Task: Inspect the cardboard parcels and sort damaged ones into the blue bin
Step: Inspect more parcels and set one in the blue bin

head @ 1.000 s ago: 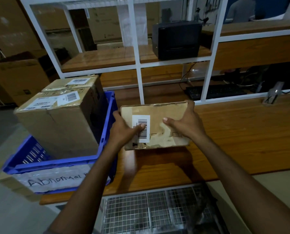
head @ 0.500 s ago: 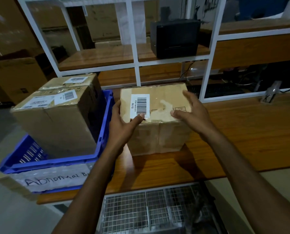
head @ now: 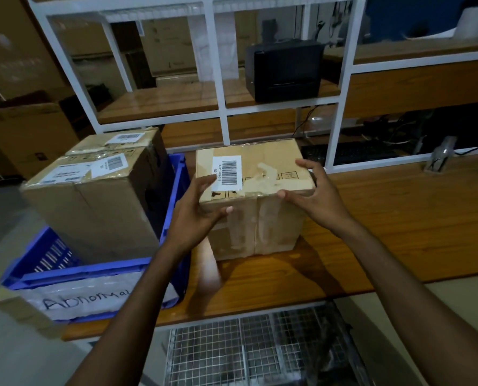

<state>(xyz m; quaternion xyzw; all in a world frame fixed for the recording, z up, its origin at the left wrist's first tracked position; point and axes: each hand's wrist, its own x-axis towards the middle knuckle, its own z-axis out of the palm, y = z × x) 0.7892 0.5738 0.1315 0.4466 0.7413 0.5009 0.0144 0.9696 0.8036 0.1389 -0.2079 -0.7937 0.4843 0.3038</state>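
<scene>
Head view is showing a cardboard parcel [head: 277, 227] standing on the wooden worktop [head: 399, 218], with a white barcode label [head: 228, 173] and wrinkled tape lying on its top. At the parcel's near left corner the left hand [head: 196, 213] is touching it, fingers almost straight and spread, thumb lying on the front face. At its near right top edge the right hand [head: 316, 196] is resting, fingers spread and loosely bent, not clamping. Just left of the parcel the blue bin [head: 93, 270] is standing, holding two other parcels [head: 93, 207], and a paper [head: 87, 300] reading "Abnormal" is covering its front wall
</scene>
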